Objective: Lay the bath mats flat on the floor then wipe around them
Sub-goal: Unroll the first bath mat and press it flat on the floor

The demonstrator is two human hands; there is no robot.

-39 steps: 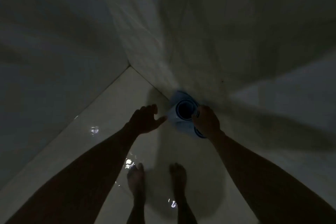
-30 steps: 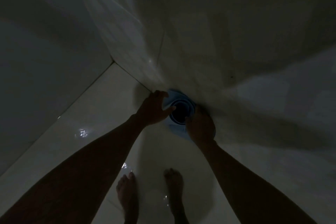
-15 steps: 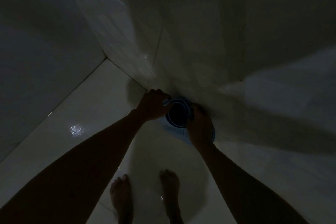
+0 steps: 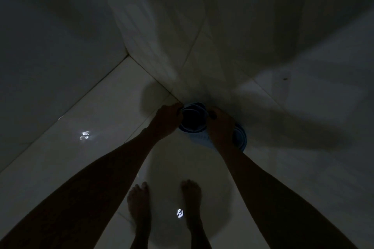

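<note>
The room is very dark. A light blue bath mat (image 4: pixel 199 139) with dark blue ring patterns sits bunched at the foot of the wall, directly ahead of me. My left hand (image 4: pixel 167 120) is shut on its left edge. My right hand (image 4: pixel 221 125) grips its right side and covers part of it. Another ringed part of the mat (image 4: pixel 240 137) shows to the right of my right wrist. How many mats are in the bundle is unclear.
Glossy pale floor tiles (image 4: pixel 81 147) carry small light reflections. Two tiled walls meet in a corner (image 4: pixel 127 55) at the upper left. My bare feet (image 4: pixel 139 204) stand just behind the mat.
My left hand has moved right from open air onto the mat's left edge and closed on it. My right hand has kept its hold on the mat.
</note>
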